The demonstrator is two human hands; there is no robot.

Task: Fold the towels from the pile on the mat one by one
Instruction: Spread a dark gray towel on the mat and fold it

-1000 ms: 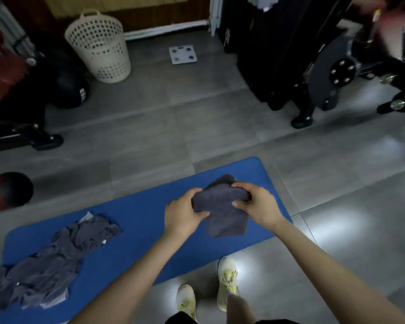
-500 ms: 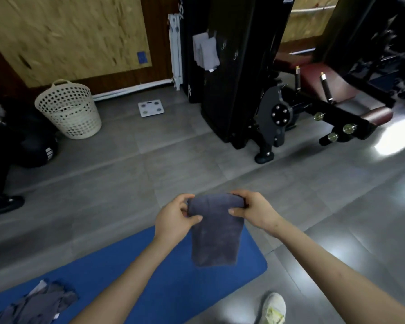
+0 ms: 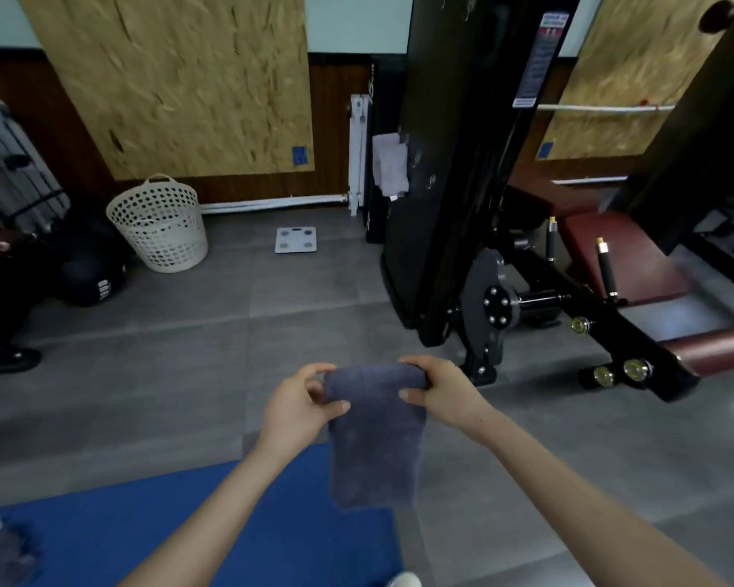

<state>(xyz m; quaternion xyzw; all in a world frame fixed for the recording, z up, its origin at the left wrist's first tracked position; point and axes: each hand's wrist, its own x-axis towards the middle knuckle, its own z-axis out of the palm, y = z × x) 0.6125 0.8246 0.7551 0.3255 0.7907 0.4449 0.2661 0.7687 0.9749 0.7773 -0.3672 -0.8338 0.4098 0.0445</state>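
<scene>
In the head view, a dark grey folded terry towel (image 3: 376, 438) is held up in the air in front of the person, over the right end of a blue foam exercise mat (image 3: 187, 523) that is laid on a grey tiled floor (image 3: 187, 353). The towel is gripped along its top edge. Its upper left corner is pinched by the left hand (image 3: 297, 410), with the thumb on the near face and the fingers curled behind. Its upper right corner is pinched by the right hand (image 3: 446, 391) in the same manner. The two hands are kept apart by the width of the folded cloth, and the rest of the towel is left hanging straight down as a narrow rectangle.

At the bottom left corner, on the mat, part of a crumpled pile of grey towels (image 3: 1, 552) is seen, cut off by the frame edge. The toe of a pale shoe (image 3: 403, 580) is seen at the bottom edge, just off the mat's right end.

Farther back, a cream perforated plastic laundry basket (image 3: 160, 228) is stood on the floor near the wall. A dark round medicine ball (image 3: 90, 281) is set beside it on the left and a white square bathroom scale (image 3: 296, 239) on the right. A tall black weight machine (image 3: 462, 205) is placed to the right, with two pale cloths (image 3: 393, 167) hung on its side and a maroon padded bench (image 3: 623, 256) beyond it. A large chipboard panel (image 3: 179, 82) is fixed to the wall behind the basket.
</scene>
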